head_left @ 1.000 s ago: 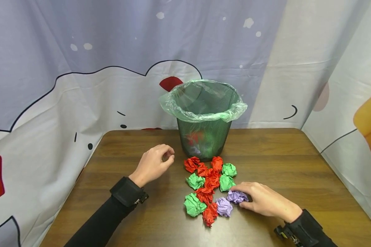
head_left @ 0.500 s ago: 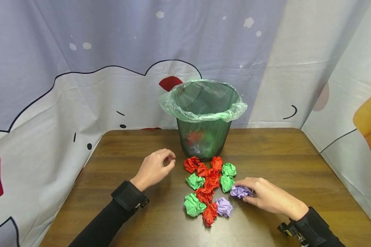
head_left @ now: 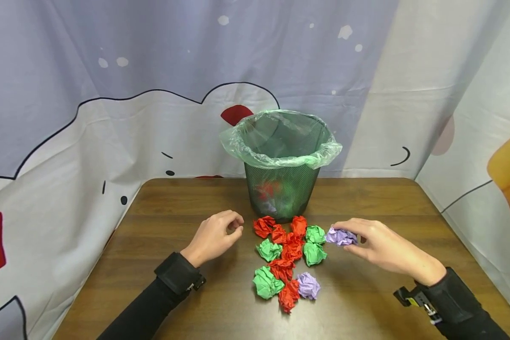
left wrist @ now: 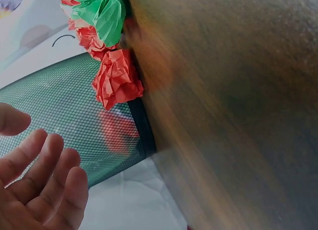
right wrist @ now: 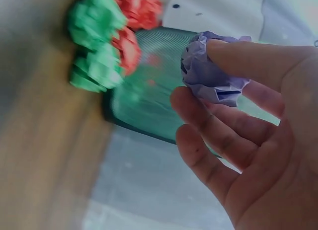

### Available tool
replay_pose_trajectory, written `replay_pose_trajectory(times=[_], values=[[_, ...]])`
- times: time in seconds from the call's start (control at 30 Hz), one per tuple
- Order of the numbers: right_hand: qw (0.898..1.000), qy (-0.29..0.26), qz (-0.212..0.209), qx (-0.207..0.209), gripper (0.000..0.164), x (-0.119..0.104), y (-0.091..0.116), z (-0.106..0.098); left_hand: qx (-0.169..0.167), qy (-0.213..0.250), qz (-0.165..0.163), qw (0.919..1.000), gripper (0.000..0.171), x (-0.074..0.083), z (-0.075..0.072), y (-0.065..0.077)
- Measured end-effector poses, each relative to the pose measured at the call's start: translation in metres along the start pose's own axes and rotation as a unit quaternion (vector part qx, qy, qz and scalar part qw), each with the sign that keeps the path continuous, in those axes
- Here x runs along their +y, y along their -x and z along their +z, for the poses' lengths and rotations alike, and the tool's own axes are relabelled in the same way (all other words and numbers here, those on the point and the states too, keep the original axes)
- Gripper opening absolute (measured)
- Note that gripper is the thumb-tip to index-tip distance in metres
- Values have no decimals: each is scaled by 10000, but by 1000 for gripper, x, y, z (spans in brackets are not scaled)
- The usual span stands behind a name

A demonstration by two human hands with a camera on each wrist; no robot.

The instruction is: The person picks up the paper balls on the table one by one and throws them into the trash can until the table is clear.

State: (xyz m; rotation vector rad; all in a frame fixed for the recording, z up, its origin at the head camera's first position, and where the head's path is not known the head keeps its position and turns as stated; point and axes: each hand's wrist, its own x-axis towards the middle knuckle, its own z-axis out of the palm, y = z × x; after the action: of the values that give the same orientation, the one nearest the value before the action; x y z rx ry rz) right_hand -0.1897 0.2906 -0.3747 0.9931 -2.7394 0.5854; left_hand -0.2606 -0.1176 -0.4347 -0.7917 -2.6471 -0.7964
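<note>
My right hand [head_left: 380, 243] pinches a purple crumpled paper ball [head_left: 342, 237] between thumb and fingers, right of the paper pile. The right wrist view shows that purple ball [right wrist: 213, 71] raised, with the bin behind it. My left hand [head_left: 216, 235] hovers left of the pile with fingers loosely curled and nothing in them; its fingers [left wrist: 54, 165] show in the left wrist view. Between the hands lie several red paper balls [head_left: 292, 246], several green paper balls [head_left: 267, 282] and one more purple ball [head_left: 308, 285].
A dark mesh bin [head_left: 282, 189] with a green plastic liner [head_left: 276, 160] stands at the table's back, just behind the pile. Red and green paper shows through its mesh. A patterned curtain [head_left: 153, 132] hangs behind the wooden table [head_left: 178, 198].
My right hand has lifted the purple paper ball from beside the other purple one and carried it back and to the right. The left hand has drifted slightly toward the front.
</note>
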Motion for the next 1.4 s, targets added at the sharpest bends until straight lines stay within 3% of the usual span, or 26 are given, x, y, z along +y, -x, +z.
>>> replay_pose_trajectory(times=[0.37,0.63,0.9,1.1,1.4], values=[[9911,678,-687,914,64,-12,-30,-70,-48,57,-47,10000,9,-2,3,4],[9865,848,-879,1095,66,-14,-46,-100,-76,20,1,10000,8,-1,5,5],[9802,1002,-1189,1224,61,-20,-84,-130,-236,95,-124,9996,11,0,9,7],[9802,1047,-1158,1219,56,-25,-107,-147,-268,117,-86,9995,12,0,12,7],[9855,1163,-651,1049,49,-29,-138,-167,-277,66,-88,9996,10,-1,16,8]])
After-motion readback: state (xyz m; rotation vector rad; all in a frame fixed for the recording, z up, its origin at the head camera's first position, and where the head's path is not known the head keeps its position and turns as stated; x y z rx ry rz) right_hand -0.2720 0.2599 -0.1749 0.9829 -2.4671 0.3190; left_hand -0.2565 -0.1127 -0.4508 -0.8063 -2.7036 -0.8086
